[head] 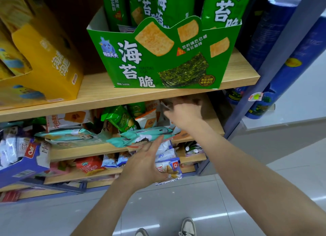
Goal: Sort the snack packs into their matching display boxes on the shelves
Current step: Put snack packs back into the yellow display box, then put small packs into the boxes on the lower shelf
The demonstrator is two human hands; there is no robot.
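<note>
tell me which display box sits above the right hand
The green display box printed with crackers and seaweed; the right hand is beneath it, the yellow box further left.

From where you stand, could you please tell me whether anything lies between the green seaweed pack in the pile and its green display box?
Yes: the wooden shelf board separates them. The green pack lies under it and the green display box stands on it, so the pack must come forward first.

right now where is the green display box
In the head view the green display box sits centre-right on the upper wooden shelf, right of the yellow display box and directly above the right hand.
</note>
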